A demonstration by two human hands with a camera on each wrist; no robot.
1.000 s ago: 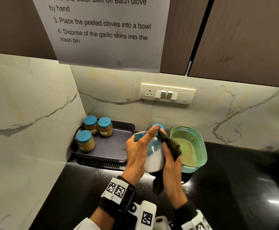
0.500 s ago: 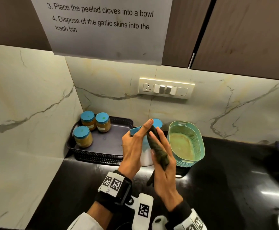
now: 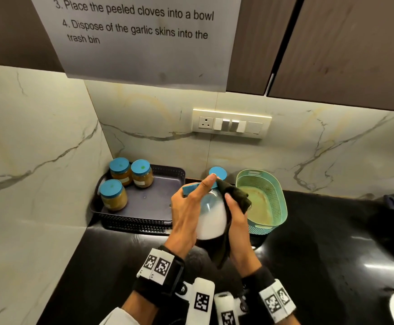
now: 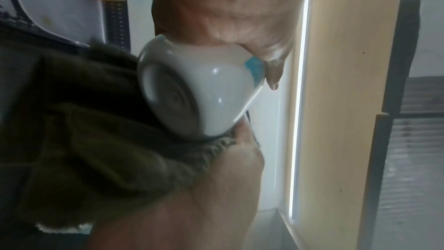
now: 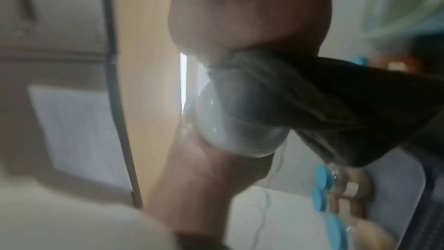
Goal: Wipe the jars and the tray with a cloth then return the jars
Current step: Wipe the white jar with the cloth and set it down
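My left hand (image 3: 191, 207) grips a blue-lidded jar of white powder (image 3: 211, 219), held tilted above the black counter; the left wrist view shows the jar's base (image 4: 173, 100) toward the camera. My right hand (image 3: 235, 219) holds a dark green cloth (image 3: 234, 195) against the jar's right side, and the cloth (image 4: 79, 140) hangs down below the jar. Three blue-lidded jars of brown paste (image 3: 113, 195) stand in the left part of the dark tray (image 3: 153, 200). Another blue lid (image 3: 218, 172) shows behind my hands.
A teal perforated basket (image 3: 273, 202) stands just right of my hands on the black counter (image 3: 320, 254). The marble wall closes the left side and back. A switch plate (image 3: 231, 124) is on the back wall, and dishes sit at the far right edge.
My right hand has slid the cloth from the front of the jar round to its upper right side, baring the white body. The left hand keeps its grip.
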